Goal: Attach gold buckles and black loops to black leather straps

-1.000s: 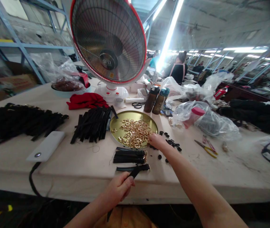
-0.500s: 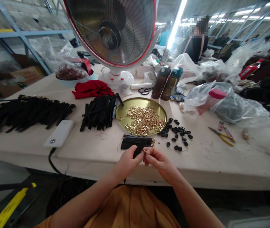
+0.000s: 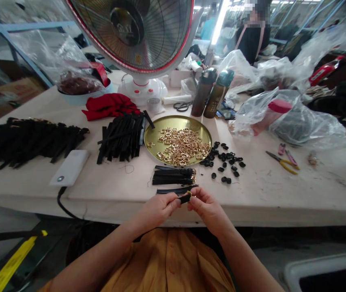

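Head view: a left hand [image 3: 159, 209], thumb and fingers closed on a short black strap [image 3: 185, 198]; a right hand [image 3: 206, 205], thumb and fingertips pinching a small gold buckle [image 3: 190, 194] at the strap's end, above the near edge of the table [image 3: 252, 207]. Whether the strap passes through the buckle cannot be told. Just beyond the hands: one single strap [image 3: 169, 191], lying flat; behind it, a strap stack [image 3: 173, 177] with gold ends to the right; then a round gold tray [image 3: 173, 120] bearing loose buckles [image 3: 186, 148]. Right of the tray: scattered black rings [image 3: 226, 156]; left of it: a heap of black strips [image 3: 121, 138]. Risks, as judged: the buckle, small and held by fingertips alone, could slip if the pinch loosens, and could drop off the table because the edge is so close; the strap could twist if the two hands turn unequally; rings could scatter if the right forearm swings outward. Markings: pale lettering on the hub of a red-rimmed fan heater [image 3: 157, 40], not surely legible; dark print on a yellow strip [image 3: 14, 263], too small to read; pale marks on a brown bottle [image 3: 217, 99], unreadable.
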Action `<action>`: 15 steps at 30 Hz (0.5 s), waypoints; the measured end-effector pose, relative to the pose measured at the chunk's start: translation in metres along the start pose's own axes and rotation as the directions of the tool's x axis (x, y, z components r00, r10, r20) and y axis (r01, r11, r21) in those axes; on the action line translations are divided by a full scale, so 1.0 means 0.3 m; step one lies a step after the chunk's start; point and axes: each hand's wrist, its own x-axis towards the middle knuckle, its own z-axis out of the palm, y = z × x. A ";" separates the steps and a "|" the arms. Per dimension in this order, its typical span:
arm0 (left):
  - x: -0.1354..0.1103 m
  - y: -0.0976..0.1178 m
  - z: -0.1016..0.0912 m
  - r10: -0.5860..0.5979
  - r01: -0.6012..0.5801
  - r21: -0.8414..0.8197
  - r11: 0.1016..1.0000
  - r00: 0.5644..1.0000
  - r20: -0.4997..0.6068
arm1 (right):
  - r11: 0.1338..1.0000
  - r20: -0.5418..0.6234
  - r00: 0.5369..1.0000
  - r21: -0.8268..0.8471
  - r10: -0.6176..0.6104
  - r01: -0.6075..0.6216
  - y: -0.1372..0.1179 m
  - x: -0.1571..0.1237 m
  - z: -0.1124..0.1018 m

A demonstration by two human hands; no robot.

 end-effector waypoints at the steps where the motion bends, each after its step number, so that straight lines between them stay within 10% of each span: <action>1: 0.000 -0.004 0.000 0.003 -0.003 0.013 1.000 1.000 0.005 | 1.000 -0.006 1.000 0.015 0.017 -0.017 0.003 -0.005 0.002; 15: -0.036 -0.004 0.013 0.070 -0.069 -0.062 0.996 0.997 0.019 | 0.997 -0.064 0.998 -0.072 0.007 -0.011 0.068 -0.041 0.043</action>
